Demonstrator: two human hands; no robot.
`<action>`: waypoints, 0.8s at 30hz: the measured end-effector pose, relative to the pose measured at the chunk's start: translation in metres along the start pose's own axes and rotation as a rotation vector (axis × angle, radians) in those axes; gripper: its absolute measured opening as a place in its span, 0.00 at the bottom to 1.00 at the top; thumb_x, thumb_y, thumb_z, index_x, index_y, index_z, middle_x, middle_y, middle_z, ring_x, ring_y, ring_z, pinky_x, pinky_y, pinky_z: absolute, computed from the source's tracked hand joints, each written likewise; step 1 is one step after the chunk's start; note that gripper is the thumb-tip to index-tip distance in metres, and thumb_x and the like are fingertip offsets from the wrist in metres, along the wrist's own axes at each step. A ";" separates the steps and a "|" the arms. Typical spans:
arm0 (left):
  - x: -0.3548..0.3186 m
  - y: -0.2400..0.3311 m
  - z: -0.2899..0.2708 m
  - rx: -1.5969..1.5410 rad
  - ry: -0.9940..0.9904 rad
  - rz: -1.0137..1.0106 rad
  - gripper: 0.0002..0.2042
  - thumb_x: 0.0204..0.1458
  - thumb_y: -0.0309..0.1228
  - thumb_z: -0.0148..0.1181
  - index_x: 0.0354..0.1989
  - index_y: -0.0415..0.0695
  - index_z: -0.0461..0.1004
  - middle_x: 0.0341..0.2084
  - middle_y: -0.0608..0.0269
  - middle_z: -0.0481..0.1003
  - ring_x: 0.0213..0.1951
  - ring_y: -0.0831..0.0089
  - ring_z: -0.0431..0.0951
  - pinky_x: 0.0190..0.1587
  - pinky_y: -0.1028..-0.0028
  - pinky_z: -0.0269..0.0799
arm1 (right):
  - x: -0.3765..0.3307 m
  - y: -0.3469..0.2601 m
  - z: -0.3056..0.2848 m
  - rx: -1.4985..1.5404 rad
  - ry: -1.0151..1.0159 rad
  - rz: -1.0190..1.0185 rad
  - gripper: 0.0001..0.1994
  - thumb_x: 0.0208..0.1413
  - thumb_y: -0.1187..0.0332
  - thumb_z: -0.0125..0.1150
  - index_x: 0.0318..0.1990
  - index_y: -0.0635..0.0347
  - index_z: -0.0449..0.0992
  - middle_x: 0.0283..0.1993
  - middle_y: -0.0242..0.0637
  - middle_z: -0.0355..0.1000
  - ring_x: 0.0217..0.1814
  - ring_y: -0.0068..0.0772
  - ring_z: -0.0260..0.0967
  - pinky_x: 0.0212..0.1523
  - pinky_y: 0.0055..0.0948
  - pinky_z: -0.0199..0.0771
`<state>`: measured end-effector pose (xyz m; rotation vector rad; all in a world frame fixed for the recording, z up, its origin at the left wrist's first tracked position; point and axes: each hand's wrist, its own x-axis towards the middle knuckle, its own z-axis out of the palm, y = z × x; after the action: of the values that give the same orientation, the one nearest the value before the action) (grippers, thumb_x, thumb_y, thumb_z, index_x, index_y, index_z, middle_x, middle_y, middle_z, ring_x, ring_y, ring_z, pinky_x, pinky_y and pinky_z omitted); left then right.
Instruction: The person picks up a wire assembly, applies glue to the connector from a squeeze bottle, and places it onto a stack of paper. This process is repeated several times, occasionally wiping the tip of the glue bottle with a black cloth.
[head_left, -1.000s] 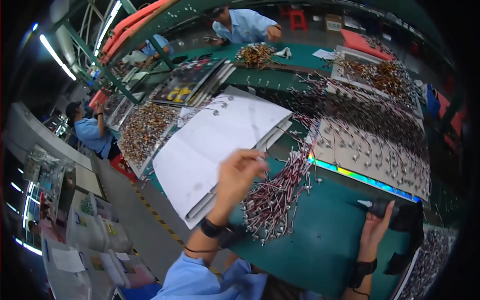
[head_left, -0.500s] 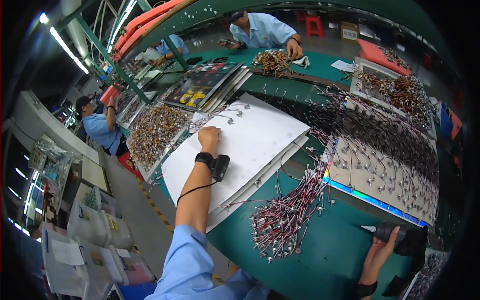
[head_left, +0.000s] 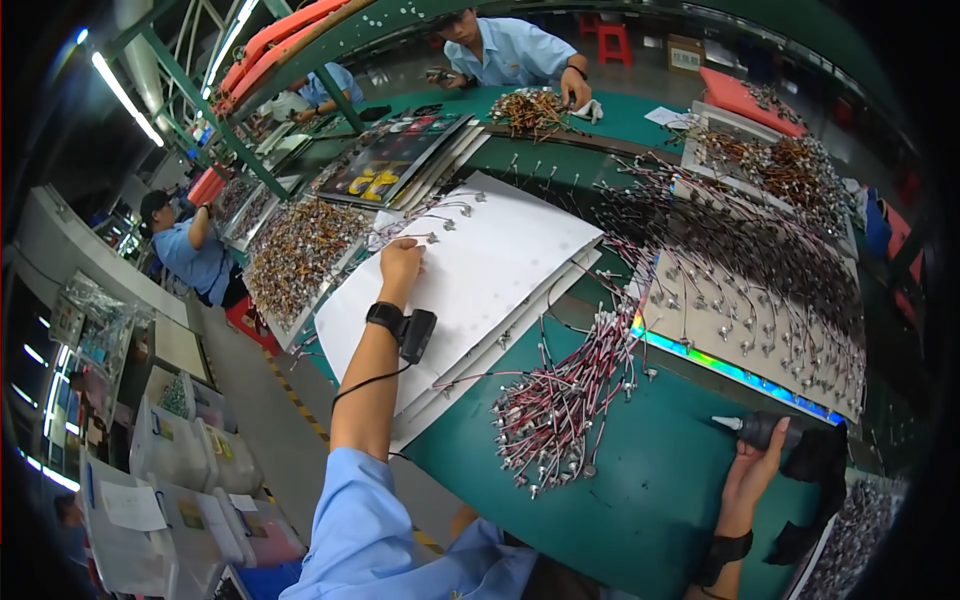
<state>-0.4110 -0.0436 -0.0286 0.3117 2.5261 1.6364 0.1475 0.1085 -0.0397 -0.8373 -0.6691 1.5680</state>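
Note:
My left hand (head_left: 402, 266) is over the far-left edge of a stack of white boards (head_left: 470, 290). Its fingers are pinched on a small wired metal component (head_left: 432, 238), which lies at the end of a row of similar components (head_left: 465, 210). In my right hand (head_left: 750, 478), at the lower right, is a dark squeeze bottle (head_left: 768, 430) with a pale pointed nozzle aimed left. Between my hands, a bundle of red and black wired components (head_left: 560, 410) is heaped on the green mat (head_left: 650, 480).
To the right, a board (head_left: 760, 330) carries rows of wired components. Trays of components stand at the left (head_left: 305, 250) and far right (head_left: 780, 165). Dark printed sheets (head_left: 395, 160) lie behind the white boards. Across the bench a co-worker (head_left: 510, 55) handles orange wires.
My left hand has moved toward the board's far-left edge, and another component now shows at its fingertips in the row. The right hand still holds the bottle. The whole view has shifted slightly.

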 end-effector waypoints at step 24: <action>-0.321 0.057 0.189 0.757 -0.606 1.000 0.10 0.40 0.28 0.56 0.29 0.35 0.70 0.32 0.48 0.68 0.32 0.56 0.74 0.30 0.64 0.73 | 0.021 0.009 -0.024 0.177 -0.023 0.060 0.11 0.55 0.56 0.52 0.29 0.52 0.67 0.22 0.24 0.63 0.18 0.14 0.52 0.20 0.18 0.50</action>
<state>-0.0531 0.0717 -0.0588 1.9998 2.4124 0.3835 0.1605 0.1266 -0.0638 -0.7135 -0.5165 1.6665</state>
